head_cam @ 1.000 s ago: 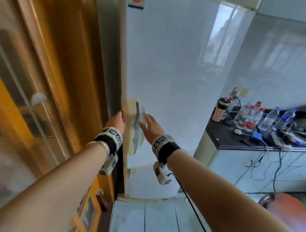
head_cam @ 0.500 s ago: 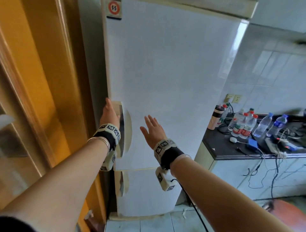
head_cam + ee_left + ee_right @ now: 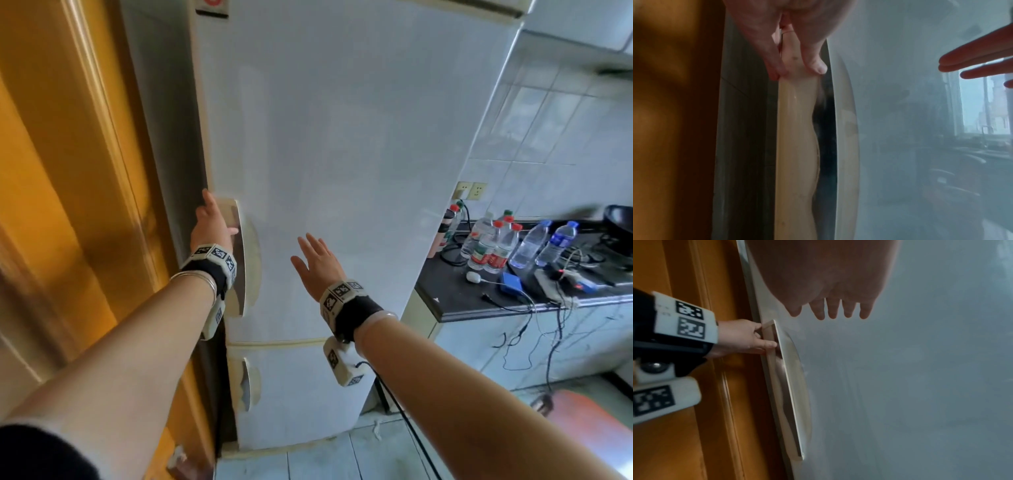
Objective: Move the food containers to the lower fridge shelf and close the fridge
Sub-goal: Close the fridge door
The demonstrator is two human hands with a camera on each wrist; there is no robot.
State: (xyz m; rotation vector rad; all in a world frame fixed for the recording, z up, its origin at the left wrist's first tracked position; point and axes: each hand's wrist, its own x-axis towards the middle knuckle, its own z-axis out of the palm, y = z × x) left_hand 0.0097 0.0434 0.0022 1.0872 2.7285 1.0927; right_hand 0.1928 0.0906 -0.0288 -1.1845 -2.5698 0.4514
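Note:
The white fridge's upper door (image 3: pixel 342 154) is shut, and so is the lower door (image 3: pixel 301 387). No food containers are in view. My left hand (image 3: pixel 212 222) is at the top of the cream door handle (image 3: pixel 245 274). In the left wrist view its fingers and thumb (image 3: pixel 813 63) pinch the handle bar (image 3: pixel 795 138) from both sides. My right hand (image 3: pixel 317 260) is flat with straight, spread fingers just in front of the door, right of the handle. Whether it touches the door I cannot tell. The right wrist view shows those fingers (image 3: pixel 830 309) and the left hand (image 3: pixel 748 339) on the handle (image 3: pixel 789 394).
An orange-brown wooden door frame (image 3: pixel 68 205) stands close on the left of the fridge. On the right, a black counter (image 3: pixel 496 291) holds several water bottles (image 3: pixel 493 243), cables and a dark pan (image 3: pixel 620 222). A reddish stool (image 3: pixel 589 414) stands at lower right.
The handle edge was blurred and moving a second ago and now lies still against the fridge. My left hand stays on the handle; my right hand has shifted slightly rightward, still flat.

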